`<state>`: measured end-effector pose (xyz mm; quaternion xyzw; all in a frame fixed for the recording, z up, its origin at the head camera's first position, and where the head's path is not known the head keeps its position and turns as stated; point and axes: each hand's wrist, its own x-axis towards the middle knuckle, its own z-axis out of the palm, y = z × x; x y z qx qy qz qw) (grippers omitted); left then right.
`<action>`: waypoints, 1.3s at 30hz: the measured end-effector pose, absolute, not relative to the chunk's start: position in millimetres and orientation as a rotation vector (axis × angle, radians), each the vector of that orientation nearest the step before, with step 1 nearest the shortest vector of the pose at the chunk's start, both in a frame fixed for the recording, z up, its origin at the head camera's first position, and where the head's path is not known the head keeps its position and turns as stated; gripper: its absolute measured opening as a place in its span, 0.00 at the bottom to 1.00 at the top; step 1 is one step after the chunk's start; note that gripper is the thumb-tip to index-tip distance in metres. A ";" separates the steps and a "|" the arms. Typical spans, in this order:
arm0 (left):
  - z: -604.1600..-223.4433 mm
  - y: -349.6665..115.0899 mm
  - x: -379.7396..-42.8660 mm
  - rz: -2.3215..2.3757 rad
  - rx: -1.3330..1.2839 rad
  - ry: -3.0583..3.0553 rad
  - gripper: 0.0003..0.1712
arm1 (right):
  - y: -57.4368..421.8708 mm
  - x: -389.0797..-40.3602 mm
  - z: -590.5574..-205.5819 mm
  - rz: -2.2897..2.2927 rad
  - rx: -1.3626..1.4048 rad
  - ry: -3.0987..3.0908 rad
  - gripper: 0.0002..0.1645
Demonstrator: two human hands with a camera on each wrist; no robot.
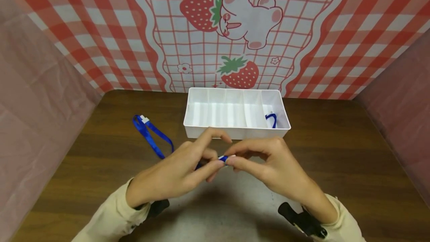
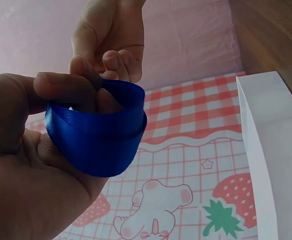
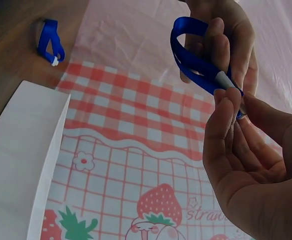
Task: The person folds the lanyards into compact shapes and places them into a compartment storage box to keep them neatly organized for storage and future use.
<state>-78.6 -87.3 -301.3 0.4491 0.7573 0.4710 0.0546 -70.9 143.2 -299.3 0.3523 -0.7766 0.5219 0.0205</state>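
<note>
Between my two hands is a blue ribbon lanyard with a white plastic clip. The left hand holds its ribbon, which bends in a wide loop around the fingers in the left wrist view. My right hand pinches the lanyard's end by the clip between thumb and fingertips. The fingertips of both hands almost meet in front of the white divided box. In the head view the fingers hide most of the lanyard.
A second blue lanyard with a white clip lies on the wooden table at the left. Behind my hands stands the white divided box; its rightmost compartment contains a blue cord loop. A strawberry-print cloth hangs at the back.
</note>
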 end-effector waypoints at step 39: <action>-286.4 -93.6 -74.4 1.306 1.667 2.821 0.19 | 173.8 -70.7 -274.3 1.795 0.861 -2.319 0.11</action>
